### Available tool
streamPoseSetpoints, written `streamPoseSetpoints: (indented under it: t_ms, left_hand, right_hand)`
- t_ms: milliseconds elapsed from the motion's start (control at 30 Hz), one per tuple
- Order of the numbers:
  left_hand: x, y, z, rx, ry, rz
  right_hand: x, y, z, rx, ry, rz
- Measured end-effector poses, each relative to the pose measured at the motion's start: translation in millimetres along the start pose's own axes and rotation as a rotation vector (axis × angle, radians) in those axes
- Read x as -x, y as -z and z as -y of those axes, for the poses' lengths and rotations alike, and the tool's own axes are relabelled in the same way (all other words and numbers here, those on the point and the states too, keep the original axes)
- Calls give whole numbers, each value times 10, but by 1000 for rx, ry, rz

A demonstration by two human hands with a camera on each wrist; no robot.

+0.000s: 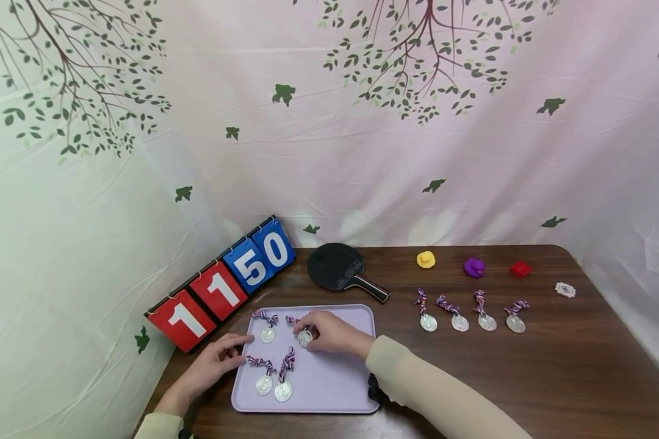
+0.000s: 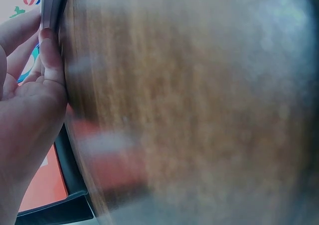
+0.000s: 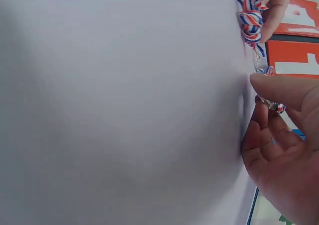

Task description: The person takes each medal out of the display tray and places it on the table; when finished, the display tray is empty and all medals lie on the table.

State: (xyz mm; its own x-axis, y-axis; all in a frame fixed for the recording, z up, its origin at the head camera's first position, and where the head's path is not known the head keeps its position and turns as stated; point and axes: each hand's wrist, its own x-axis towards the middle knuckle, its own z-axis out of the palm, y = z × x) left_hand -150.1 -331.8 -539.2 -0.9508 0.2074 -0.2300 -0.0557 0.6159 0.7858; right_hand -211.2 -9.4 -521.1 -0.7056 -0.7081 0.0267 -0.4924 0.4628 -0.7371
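Note:
In the head view, a silver medal (image 1: pixel 305 338) with a knotted red, white and blue ribbon is pinched by my right hand (image 1: pixel 332 332) over the lilac tray (image 1: pixel 340 390). The right wrist view shows thumb and fingers (image 3: pixel 254 128) around the medal at the tray surface. My left hand (image 1: pixel 211 366) rests at the tray's left rim, with thumb (image 2: pixel 50 53) and fingertips touching it. Lying on the tray are more medals: one at the upper left (image 1: pixel 268 334) and two lower down, a left one (image 1: pixel 263 384) and a right one (image 1: pixel 283 391).
Several medals (image 1: pixel 460 322) lie in a row on the brown table (image 1: pixel 527 378). Behind them are a yellow duck (image 1: pixel 426 260), a purple duck (image 1: pixel 475 267), a red block (image 1: pixel 520 269) and a white chip (image 1: pixel 565 289). A table tennis bat (image 1: pixel 335 266) and flip scoreboard (image 1: pixel 225 286) stand beyond the tray.

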Motion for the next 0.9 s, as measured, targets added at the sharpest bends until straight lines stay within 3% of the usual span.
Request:
streamPoseSetpoints:
  t_ms: [267, 900]
  left_hand:
    - [7, -13, 3, 14, 5, 2]
    - [-5, -1, 3, 7, 5, -3]
  right_hand:
    - [376, 143, -71, -169, 23, -41]
    - [1921, 635, -678, -355, 121, -178]
